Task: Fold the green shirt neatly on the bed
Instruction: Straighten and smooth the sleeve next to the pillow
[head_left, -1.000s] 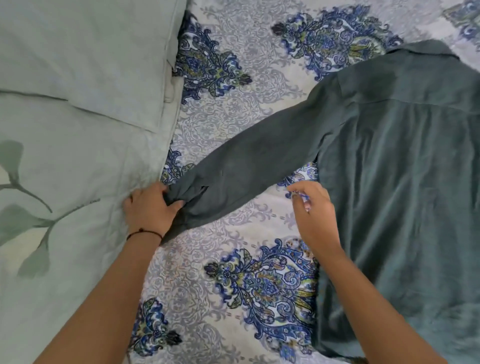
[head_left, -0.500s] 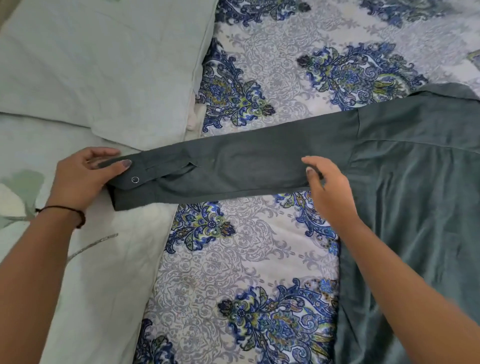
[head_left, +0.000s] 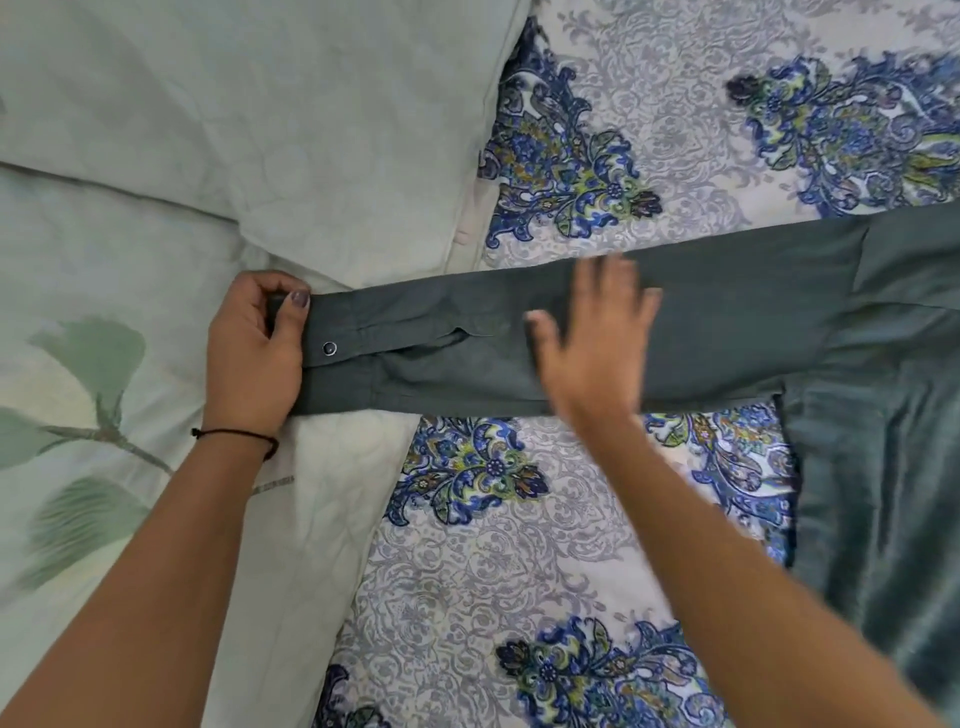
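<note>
The green shirt (head_left: 878, 467) lies flat on the bed at the right edge, its body running out of view. Its long sleeve (head_left: 727, 322) is stretched straight out to the left across the patterned sheet. My left hand (head_left: 254, 353) pinches the cuff end, where a metal snap button (head_left: 329, 347) shows. My right hand (head_left: 592, 338) lies flat with fingers spread on the middle of the sleeve, blurred by motion.
A pale green pillow (head_left: 260, 104) lies at the upper left, and a pale quilt with a leaf print (head_left: 88, 415) covers the left side under the cuff. The blue floral bedsheet (head_left: 519, 545) spreads through the middle and top right.
The sleeve has been pulled out straight and level. My right hand has slid left along it from near the armpit to its middle, flattening out. My left hand still holds the cuff.
</note>
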